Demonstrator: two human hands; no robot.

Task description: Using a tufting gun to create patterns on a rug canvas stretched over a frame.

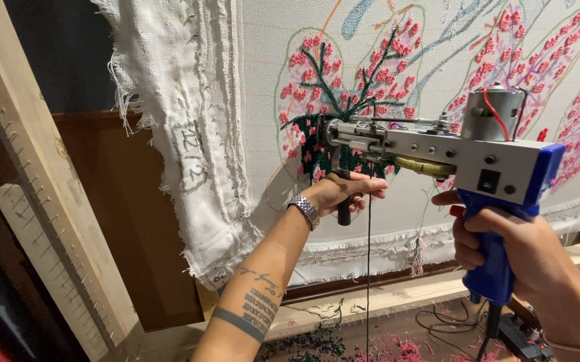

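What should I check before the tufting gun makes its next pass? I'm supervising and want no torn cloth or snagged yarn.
1. Left hand closed on the black front handle: ok.
2. Right hand wrapped around the blue pistol grip, index finger at the red trigger: ok.
3. Needle end of the tufting gun against the backing cloth at the dark green tufted patch: cannot tell if it is seated, the tip is hidden.
4. Dark yarn strand hanging straight below the front handle, free of both hands: ok.
5. Cloth tension on the wooden frame: cannot tell; the left edge is frayed and folded.
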